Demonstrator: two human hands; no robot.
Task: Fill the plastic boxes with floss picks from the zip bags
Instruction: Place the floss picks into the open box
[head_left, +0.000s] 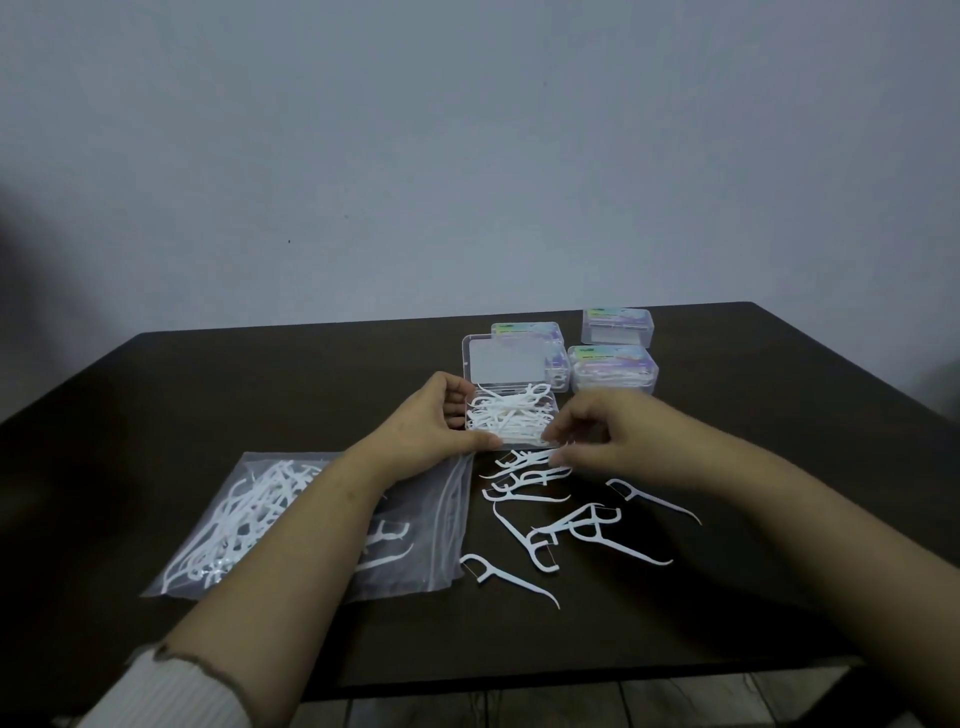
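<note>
An open clear plastic box (511, 415) with its lid up stands mid-table, holding a heap of white floss picks. My left hand (431, 423) grips the box's left side, thumb at its front corner. My right hand (597, 441) hovers at the box's front right corner, fingertips pinching a floss pick (524, 460) at the top of the loose pile. Several loose floss picks (561, 525) lie scattered in front of the box. A clear zip bag (249, 514) with many picks inside lies at the left, partly under my left forearm.
Three closed, filled plastic boxes stand behind: one (530, 332) behind the open lid, one (613, 369) to its right, one (617, 326) farther back. The dark table (779, 415) ends close at the front edge; a plain wall rises behind.
</note>
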